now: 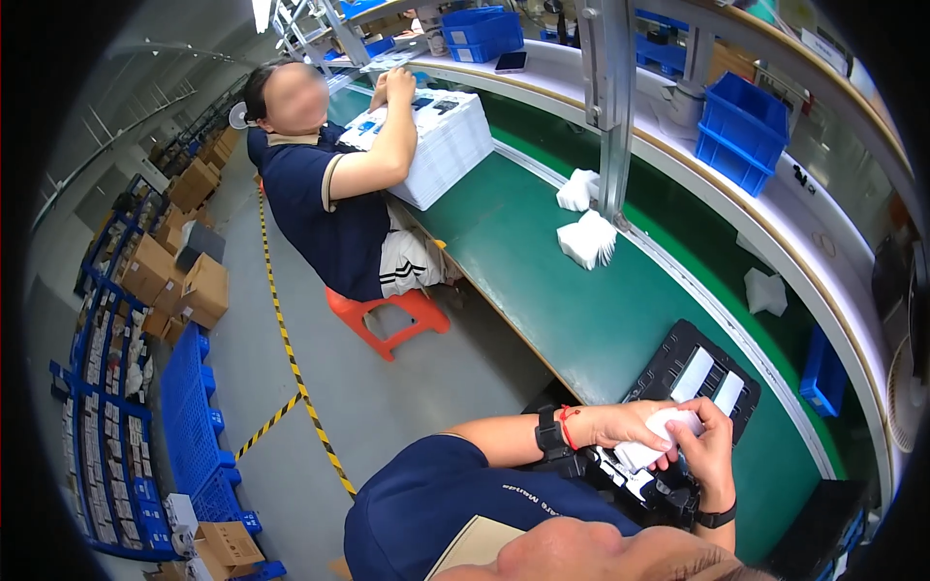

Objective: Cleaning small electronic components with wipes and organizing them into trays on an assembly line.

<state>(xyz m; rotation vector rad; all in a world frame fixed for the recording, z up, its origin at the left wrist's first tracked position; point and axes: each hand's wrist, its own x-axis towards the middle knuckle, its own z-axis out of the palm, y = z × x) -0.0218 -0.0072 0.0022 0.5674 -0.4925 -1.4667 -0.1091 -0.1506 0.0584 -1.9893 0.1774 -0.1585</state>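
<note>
A small white stack of what looks like folded paper (641,452) is between my two hands. My left hand (628,426), with a black watch and red bracelet at the wrist, grips it from the left. The fingers of my right hand (705,443), with a black band at the wrist, close on its other end. Just beyond my hands lies a black slotted tray (675,354) holding two pale flat strips. Below the hands are black and white parts (661,496), partly hidden by my hands.
The green bench (542,300) runs away to the far left. Two white stacks (587,240) sit by a metal post (616,126). A seated co-worker (329,184) handles a large white stack (446,145). Blue bins (744,131) stand on the shelf at right.
</note>
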